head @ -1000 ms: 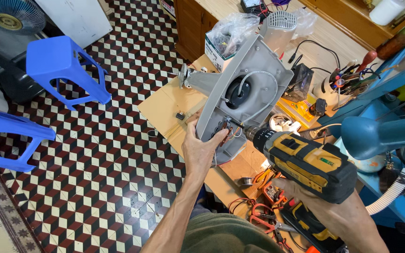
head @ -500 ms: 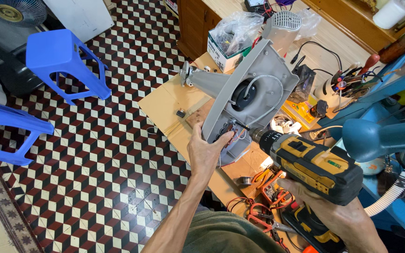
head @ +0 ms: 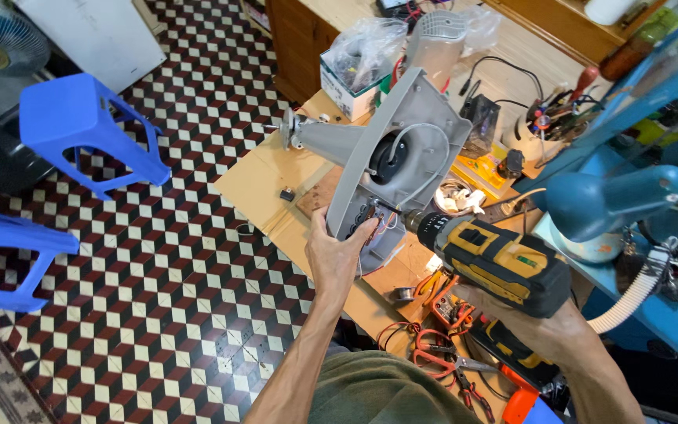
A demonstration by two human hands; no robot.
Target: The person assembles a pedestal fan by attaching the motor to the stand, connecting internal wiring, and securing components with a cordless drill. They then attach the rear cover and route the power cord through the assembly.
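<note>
Both hands busy: drill (head: 504, 263) bit hidden inside fan base (head: 402, 157).

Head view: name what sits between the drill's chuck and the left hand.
Head view: the drill's bit and the grey housing's wired lower edge lie between chuck and left hand.

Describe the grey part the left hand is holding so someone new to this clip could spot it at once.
Start at the low wooden worktable above the checkered floor. Held tilted over its middle is the grey plastic fan housing, gripped at its lower end by the left hand, with the yellow-and-black cordless drill in the right hand pointed at it. Unlike the clutter around it, it is large, flat, with a dark round opening.
</note>
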